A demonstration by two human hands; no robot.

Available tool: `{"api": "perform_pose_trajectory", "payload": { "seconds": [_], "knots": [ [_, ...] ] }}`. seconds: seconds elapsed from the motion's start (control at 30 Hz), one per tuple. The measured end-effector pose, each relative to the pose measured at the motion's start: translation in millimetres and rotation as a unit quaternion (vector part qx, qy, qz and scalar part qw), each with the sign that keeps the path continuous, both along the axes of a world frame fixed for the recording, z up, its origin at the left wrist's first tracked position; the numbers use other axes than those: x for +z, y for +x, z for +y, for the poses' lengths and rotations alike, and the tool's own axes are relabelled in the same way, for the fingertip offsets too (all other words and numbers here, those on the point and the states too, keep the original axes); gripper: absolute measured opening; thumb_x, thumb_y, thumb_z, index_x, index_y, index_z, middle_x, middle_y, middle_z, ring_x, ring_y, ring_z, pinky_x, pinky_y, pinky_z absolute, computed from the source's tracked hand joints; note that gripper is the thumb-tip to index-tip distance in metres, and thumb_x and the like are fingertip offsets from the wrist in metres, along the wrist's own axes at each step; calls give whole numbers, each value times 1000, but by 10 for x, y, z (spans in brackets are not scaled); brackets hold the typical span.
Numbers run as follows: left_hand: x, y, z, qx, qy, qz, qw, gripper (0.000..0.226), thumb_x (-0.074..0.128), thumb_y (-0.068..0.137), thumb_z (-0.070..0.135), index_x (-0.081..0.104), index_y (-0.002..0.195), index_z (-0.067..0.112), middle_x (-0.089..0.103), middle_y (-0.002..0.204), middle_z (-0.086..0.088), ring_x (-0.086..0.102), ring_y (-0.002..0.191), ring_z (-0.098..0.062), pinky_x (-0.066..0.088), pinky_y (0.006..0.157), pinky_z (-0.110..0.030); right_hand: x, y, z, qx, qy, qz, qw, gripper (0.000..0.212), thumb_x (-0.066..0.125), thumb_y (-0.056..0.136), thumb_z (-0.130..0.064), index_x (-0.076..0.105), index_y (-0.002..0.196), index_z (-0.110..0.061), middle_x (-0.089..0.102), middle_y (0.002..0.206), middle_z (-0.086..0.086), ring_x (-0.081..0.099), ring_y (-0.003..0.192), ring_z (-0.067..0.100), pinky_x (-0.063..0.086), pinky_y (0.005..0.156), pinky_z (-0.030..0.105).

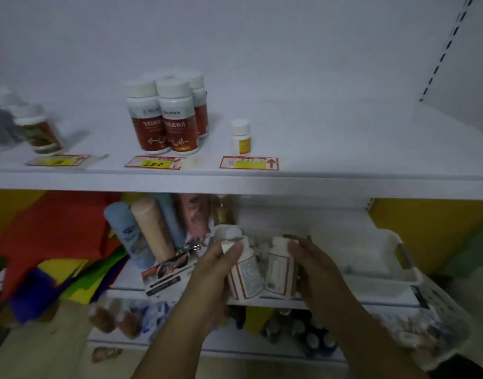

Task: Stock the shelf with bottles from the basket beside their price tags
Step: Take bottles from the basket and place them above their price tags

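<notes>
My left hand (211, 272) grips a white bottle (245, 272) with a red-edged label, held below the white upper shelf (316, 184). My right hand (314, 266) grips a second, similar white bottle (280, 269) right beside the first. Both bottles hang just in front of the white basket (387, 255) on the lower shelf. On the upper shelf a cluster of red-labelled bottles (166, 116) stands behind a price tag marked 280 (154, 162). A small white bottle (240, 136) stands behind the arrow price tag (248, 163). At far left a blurred bottle (40, 132) sits behind a third tag (58, 160).
Tall blue, peach and pink tubes (150, 231) lean on the lower shelf left of my hands, with a card pack (166, 272) lying in front. A second white basket (437, 324) sits at lower right. Coloured bags (57, 242) fill the left. The upper shelf's right part is bare.
</notes>
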State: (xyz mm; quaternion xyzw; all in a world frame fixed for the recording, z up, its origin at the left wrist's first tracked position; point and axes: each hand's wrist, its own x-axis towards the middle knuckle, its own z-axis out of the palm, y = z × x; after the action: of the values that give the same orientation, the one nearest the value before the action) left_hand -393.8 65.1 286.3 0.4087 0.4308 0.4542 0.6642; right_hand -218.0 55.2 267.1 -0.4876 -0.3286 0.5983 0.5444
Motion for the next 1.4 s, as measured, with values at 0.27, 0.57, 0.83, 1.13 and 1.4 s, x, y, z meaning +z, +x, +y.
{"api": "perform_pose_trajectory", "payload": {
  "seconds": [0.27, 0.57, 0.83, 1.13, 1.4],
  "knots": [
    [589, -56, -1149, 47, -11, -102, 994, 30, 62, 68, 44, 78, 78, 20, 71, 70, -4, 69, 63, -17, 56, 58, -30, 573, -292, -804, 151, -22, 201, 968, 46, 63, 60, -50, 74, 85, -13, 70, 74, 12, 64, 64, 25, 54, 67, 39],
    [959, -477, -1641, 151, 69, -14, 986, 56, 72, 57, 39, 62, 101, 6, 68, 83, -11, 67, 71, -20, 57, 61, -32, 953, -686, -1110, 210, 17, 217, 953, 54, 64, 65, -39, 63, 110, -8, 74, 90, 15, 71, 74, 25, 57, 60, 35],
    [1026, -1367, -1463, 132, 10, -74, 988, 39, 54, 87, 31, 61, 121, 12, 60, 126, -23, 58, 113, -41, 48, 94, -53, 1104, -1578, -986, 191, 25, 215, 957, 40, 66, 57, -39, 63, 87, -11, 65, 60, 5, 63, 49, 17, 53, 48, 26],
    [1308, -2431, -1214, 167, 163, 55, 971, 33, 72, 58, 40, 74, 84, 19, 76, 84, -8, 73, 75, -22, 58, 56, -27, 1288, -2647, -695, 190, 160, 63, 967, 47, 67, 74, -42, 65, 107, -8, 69, 106, 23, 67, 96, 39, 54, 84, 54],
    [1436, -2937, -573, 167, 170, 113, 965, 41, 73, 48, 32, 68, 83, 12, 75, 72, -4, 70, 60, -12, 50, 47, -18, 1394, -2993, -181, 144, 183, -27, 972, 44, 69, 57, -45, 72, 90, -16, 75, 92, 10, 72, 85, 25, 56, 68, 34]
  ]
}}
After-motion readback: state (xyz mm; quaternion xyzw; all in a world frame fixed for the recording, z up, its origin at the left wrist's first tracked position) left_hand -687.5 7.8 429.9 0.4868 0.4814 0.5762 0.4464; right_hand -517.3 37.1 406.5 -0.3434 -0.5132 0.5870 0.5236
